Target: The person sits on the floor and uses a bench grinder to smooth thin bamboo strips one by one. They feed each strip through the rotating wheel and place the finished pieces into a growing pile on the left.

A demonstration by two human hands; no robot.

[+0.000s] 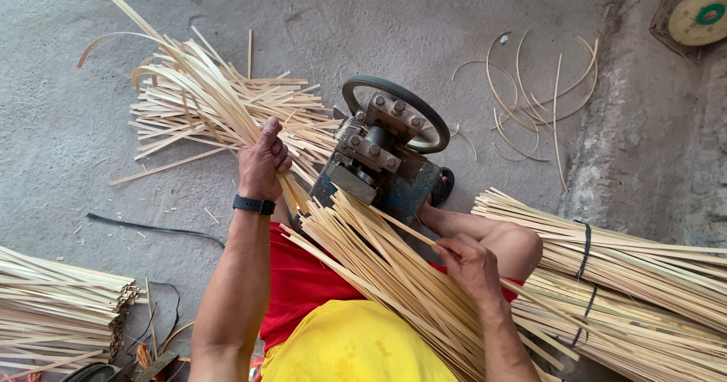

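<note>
My left hand (262,162), with a black band on its wrist, is closed around a bunch of pale bamboo strips (204,98) that fan out over the floor to the upper left. My right hand (471,265) pinches one thin strip (413,233) that points toward a small metal splitting machine (376,162) with a dark green wheel (395,111). A thick sheaf of strips (394,276) lies across my lap, its ends against the machine. I wear red shorts and a yellow shirt.
Tied bundles of strips (644,276) lie at the right, bound with dark bands. Another stack (57,306) sits at lower left. Curled thin shavings (534,98) lie on the grey concrete floor. A black cord (151,228) runs along the floor. A round dial scale (700,9) stands top right.
</note>
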